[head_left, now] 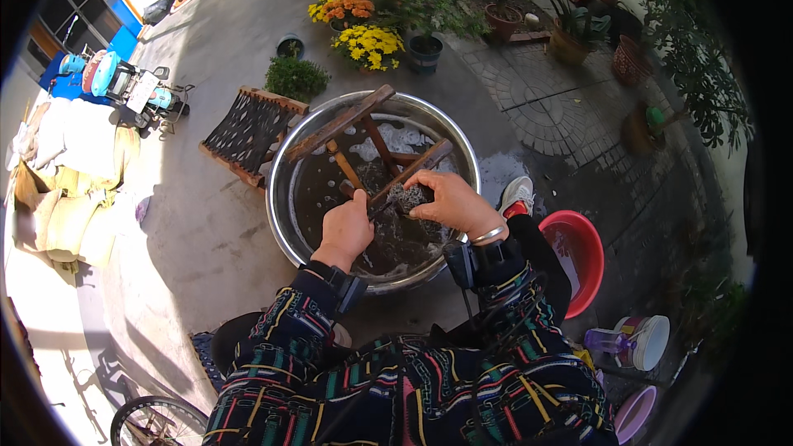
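Note:
A round metal basin [276, 213] holds dark, sudsy water. A brown wooden frame [343, 122] of crossed bars, like a folding stool's, stands tilted in it, some bars reaching over the rim. My left hand [345, 231] is closed around the near end of one bar. My right hand [454, 202] pinches a grey, wiry scouring pad [406, 196] between thumb and fingers, against the same bar. The pad's underside is hidden. Outside the basin, at its left, sits a wooden stool [254, 134] with a seat of dark woven straps.
A red tub [576, 256] stands right of the basin, near my shoe [518, 196]. Farther right are a white bucket [648, 342] and a pink basin [636, 413]. Potted yellow flowers [368, 46] line the far side. Stuffed sacks [78, 206] lie left; a bicycle wheel [157, 423] is at lower left.

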Demonstrator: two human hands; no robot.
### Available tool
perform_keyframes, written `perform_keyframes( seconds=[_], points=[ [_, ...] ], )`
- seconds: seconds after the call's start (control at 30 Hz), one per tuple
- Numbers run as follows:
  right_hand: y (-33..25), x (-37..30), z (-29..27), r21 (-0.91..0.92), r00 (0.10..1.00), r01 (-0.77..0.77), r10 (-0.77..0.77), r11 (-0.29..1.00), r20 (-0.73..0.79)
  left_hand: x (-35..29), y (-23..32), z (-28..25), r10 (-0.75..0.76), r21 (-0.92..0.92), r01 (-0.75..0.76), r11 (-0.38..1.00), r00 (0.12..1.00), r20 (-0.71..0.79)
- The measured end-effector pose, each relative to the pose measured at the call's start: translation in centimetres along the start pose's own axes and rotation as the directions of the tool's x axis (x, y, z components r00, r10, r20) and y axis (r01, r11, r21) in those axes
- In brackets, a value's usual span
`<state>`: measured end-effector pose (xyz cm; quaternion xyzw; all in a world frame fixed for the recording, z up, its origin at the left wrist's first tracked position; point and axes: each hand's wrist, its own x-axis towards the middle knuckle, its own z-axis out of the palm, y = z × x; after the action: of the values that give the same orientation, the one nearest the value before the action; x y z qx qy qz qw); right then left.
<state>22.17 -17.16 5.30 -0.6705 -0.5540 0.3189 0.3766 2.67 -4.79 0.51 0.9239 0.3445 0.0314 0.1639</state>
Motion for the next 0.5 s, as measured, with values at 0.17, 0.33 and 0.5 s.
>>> perform_keyframes(
  seconds=[0.17, 0.33, 0.5],
  points=[
    [-2.0, 1.5, 3.6, -0.164, 0.933, 0.2, -0.239, 0.966, -0.269, -0.2, 0.0, -0.3, 0.015, 0.001, -0.014, 1.0, 1.0, -0.025],
    [0.5, 2.3, 4.1, -0.412, 0.937, 0.139, -0.254, 0.901, -0.24, -0.1, 0.0, -0.5, 0.013, -0.002, -0.013, 1.0, 1.0, 0.026],
    [2.4, 3.4, 1.0, -0.456, 0.807, -0.252, -0.075, 0.853, -0.586, -0.1, 0.1, -0.7, 0.034, -0.005, -0.034, 0.999, 0.999, -0.03]
  ],
)
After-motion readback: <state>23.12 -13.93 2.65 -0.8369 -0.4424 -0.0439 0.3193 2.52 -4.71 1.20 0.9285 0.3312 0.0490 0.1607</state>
